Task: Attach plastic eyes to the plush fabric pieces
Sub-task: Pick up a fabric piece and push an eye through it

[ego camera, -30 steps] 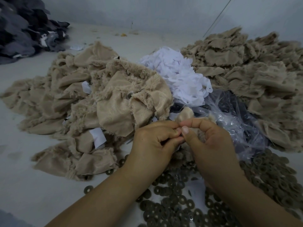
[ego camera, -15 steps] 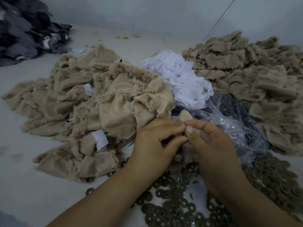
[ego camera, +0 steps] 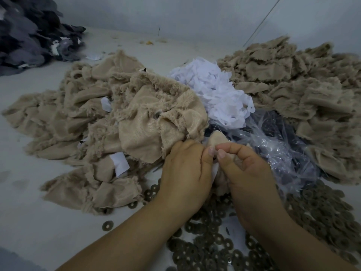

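From the head view I see my left hand [ego camera: 184, 171] and right hand [ego camera: 247, 173] meeting over one small tan plush piece [ego camera: 217, 138], fingers [ego camera: 231, 148] of both curled tight and pinching it between them. A tiny dark spot sits at the pinch; I cannot tell if it is an eye. The piece is held just in front of the white scrap heap [ego camera: 213, 94]. Left of that heap lies a big tan fabric pile [ego camera: 101, 122], right of it another tan pile [ego camera: 304, 90]. A clear plastic bag [ego camera: 281, 145] sits just below the heap's right side. Dark washers [ego camera: 211, 251] scatter on the bench [ego camera: 29, 222] nearest me. A grey fabric pile [ego camera: 29, 32] lies far left. I read no writing anywhere.
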Motion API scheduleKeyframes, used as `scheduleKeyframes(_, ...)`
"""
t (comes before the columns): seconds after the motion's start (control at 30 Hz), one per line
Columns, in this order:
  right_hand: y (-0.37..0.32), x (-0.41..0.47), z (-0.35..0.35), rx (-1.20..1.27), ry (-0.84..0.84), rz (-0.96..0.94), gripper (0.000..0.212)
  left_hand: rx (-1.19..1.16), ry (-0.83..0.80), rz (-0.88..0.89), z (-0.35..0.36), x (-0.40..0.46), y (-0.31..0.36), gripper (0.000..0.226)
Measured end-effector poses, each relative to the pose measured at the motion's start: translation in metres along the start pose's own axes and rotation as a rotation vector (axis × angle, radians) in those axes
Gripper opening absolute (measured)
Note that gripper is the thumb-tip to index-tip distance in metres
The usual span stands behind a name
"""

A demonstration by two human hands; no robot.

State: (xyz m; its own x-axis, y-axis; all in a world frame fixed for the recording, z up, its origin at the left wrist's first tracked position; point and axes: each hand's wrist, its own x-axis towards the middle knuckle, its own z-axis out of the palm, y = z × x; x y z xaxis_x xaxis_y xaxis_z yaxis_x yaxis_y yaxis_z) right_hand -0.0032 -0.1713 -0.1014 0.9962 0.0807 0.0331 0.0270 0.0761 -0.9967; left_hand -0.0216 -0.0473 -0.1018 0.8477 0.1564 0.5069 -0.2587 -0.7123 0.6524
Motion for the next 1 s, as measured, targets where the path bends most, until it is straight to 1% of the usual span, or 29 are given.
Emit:
scheduleKeyframes(0.1, 0.0011, -0.0013, 0.0008, -0.114, 0.028, -0.089, 0.010, -0.063, 0.020, -0.010, 0.0016, 0.0007, 0.0006, 0.035)
scheduleKeyframes(0.27, -0.0006, 0.0004, 0.0016, -0.156, 0.004, -0.113, 0.009, -0.086, -0.012, -0.030, 0.0042, 0.0000, 0.0002, 0.039)
scheduleKeyframes(0.37, -0.0010, 0.0021, 0.0017, -0.249, -0.031, -0.140, 0.018, -0.165, 0.017, -0.050, 0.0052, 0.0000, -0.0009, 0.037)
scheduleKeyframes(0.47, -0.0037, 0.0008, 0.0021, -0.302, -0.045, -0.188, 0.016, -0.183, 0.003, -0.078, 0.0066, -0.0002, -0.0014, 0.038)
scheduleKeyframes(0.53, -0.0042, -0.0002, 0.0023, -0.289, -0.048, -0.201, 0.014, -0.218, -0.002, -0.097, 0.0070, -0.0002, -0.0009, 0.041)
scheduleKeyframes(0.63, -0.0046, -0.0006, 0.0023, -0.237, -0.033, -0.184, 0.013, -0.236, 0.001, -0.057, 0.0063, -0.0012, -0.0001, 0.043)
scheduleKeyframes(0.7, -0.0044, -0.0010, 0.0021, -0.215, -0.031, -0.179, 0.013, -0.237, 0.003, -0.045, 0.0065, -0.0011, 0.0005, 0.040)
scheduleKeyframes(0.83, -0.0034, -0.0031, 0.0027, -0.208, -0.027, -0.214, 0.013, -0.335, 0.004, -0.076, 0.0074, -0.0013, 0.0031, 0.031)
scheduleKeyframes(1.0, -0.0023, -0.0028, 0.0028, -0.172, -0.033, -0.185, 0.013, -0.291, 0.023, -0.044, 0.0091, -0.0015, 0.0029, 0.028)
